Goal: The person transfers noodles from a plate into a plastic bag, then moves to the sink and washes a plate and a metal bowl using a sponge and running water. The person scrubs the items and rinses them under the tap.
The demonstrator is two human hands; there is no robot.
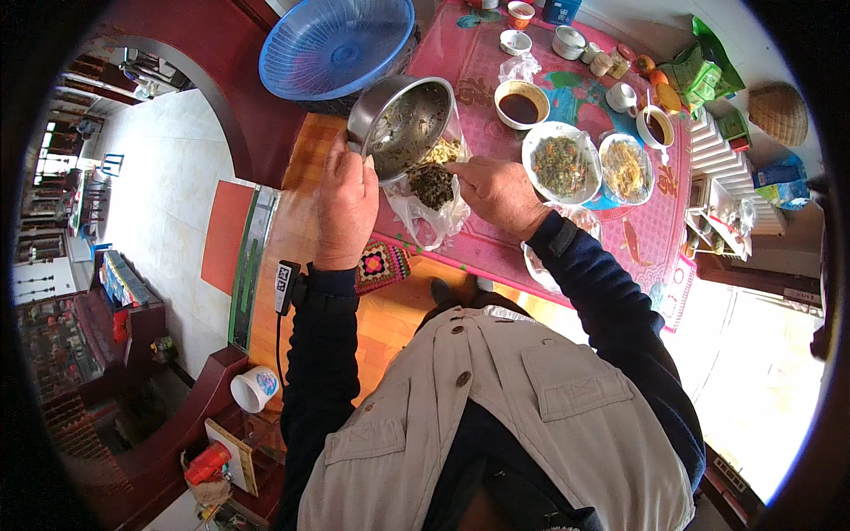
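My left hand [346, 206] grips the near rim of a stainless steel bowl [402, 123], its thumb against the outside. The bowl is tilted toward the right, and bits of chopped greens cling to its inner wall. Below its lip, dark chopped greens [431, 186] lie on a clear plastic bag [428, 226] at the table's edge. Pale yellow shreds [443, 151] show just behind them. My right hand [498, 192] is at the right side of the greens, fingers bent and index finger pointing at them. Whether it pinches the bag or a thin utensil is hidden.
On the pink-covered table [478, 235], a plate of chopped vegetables [564, 166], a plate of yellow shreds [626, 169] and a bowl of dark sauce [519, 107] stand to the right. A blue plastic basket [345, 50] is behind the steel bowl. A crocheted seat cover [382, 265] lies below.
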